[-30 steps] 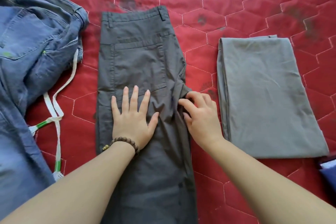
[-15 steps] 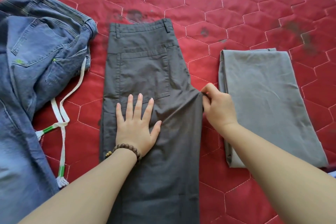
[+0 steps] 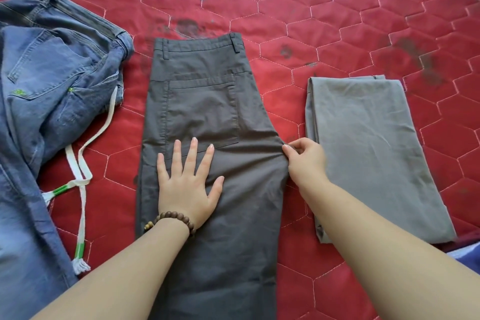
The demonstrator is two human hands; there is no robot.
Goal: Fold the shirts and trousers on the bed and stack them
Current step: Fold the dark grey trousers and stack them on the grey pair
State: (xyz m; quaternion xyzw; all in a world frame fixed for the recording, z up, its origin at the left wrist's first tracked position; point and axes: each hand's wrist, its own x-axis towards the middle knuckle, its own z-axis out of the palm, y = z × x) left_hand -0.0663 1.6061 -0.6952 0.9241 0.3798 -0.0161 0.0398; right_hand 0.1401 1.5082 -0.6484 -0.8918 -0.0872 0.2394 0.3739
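Dark grey cotton trousers [image 3: 207, 153], halved lengthwise, lie flat mid-bed, waistband toward 12 o'clock; soft, light cloth, likely to creep and wrinkle, best taken at seams or the crotch point. Left hand [image 3: 188, 187] presses flat on the seat, fingers splayed just below the back pocket. Right hand [image 3: 304, 156] pinches the crotch point at the 3 o'clock edge.

cloth everywhere, all matt
dark grey trousers [image 3: 207, 112] smooth woven; jeans [image 3: 52, 80] coarse denim; bed [image 3: 324, 21] quilted, stained; bracelet [image 3: 172, 218] wood beads
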